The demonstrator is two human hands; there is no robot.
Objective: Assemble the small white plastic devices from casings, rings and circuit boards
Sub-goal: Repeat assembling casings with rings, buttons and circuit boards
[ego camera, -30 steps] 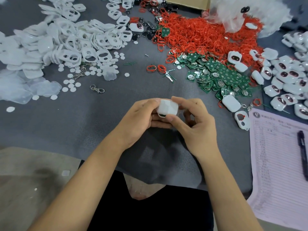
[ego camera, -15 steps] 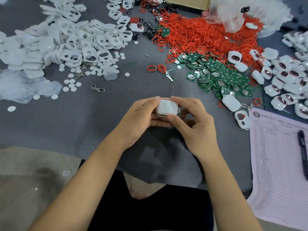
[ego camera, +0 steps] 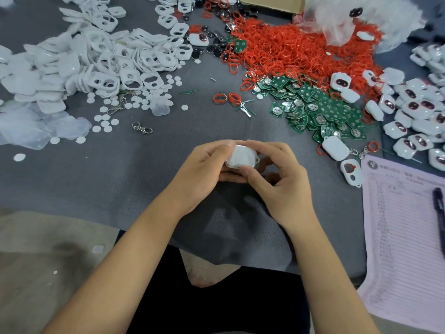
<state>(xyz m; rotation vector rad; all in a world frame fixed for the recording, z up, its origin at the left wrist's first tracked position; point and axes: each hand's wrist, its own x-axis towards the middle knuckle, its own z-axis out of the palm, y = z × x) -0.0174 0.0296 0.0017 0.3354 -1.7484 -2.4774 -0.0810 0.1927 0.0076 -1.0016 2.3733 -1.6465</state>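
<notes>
A: Holding one white casing (ego camera: 242, 159) above the grey mat (ego camera: 144, 169), the left hand (ego camera: 204, 165) and the right hand (ego camera: 277, 174) meet at the near middle of the work surface. Which fingers grip it?

B: Left hand: thumb on the upper left edge, fingers curled beneath the casing. Right hand: thumb pressed on the near edge, index finger arched over the far edge. Both hands thus pinch the same part, its plain closed face turned up. A small loop lug projects at its right corner.

A: And the supply of parts?

B: Far left: a heap of white casing halves (ego camera: 101, 59), many with two window openings, with small white discs (ego camera: 106, 116) scattered at its near edge and a metal clasp (ego camera: 142, 127) lying apart on the mat. Far centre to right: a mound of red rings (ego camera: 289, 51). Just in front of it: a spread of green circuit boards (ego camera: 320, 109). Right edge: finished white devices (ego camera: 414, 112), most with dark windows facing up.

A: Anything beside the right forearm?

B: A printed form (ego camera: 397, 237) with a black pen (ego camera: 439, 218) lying on it. One closed device (ego camera: 335, 148) and one open-windowed casing (ego camera: 352, 175) lie between that sheet and the boards.
</notes>
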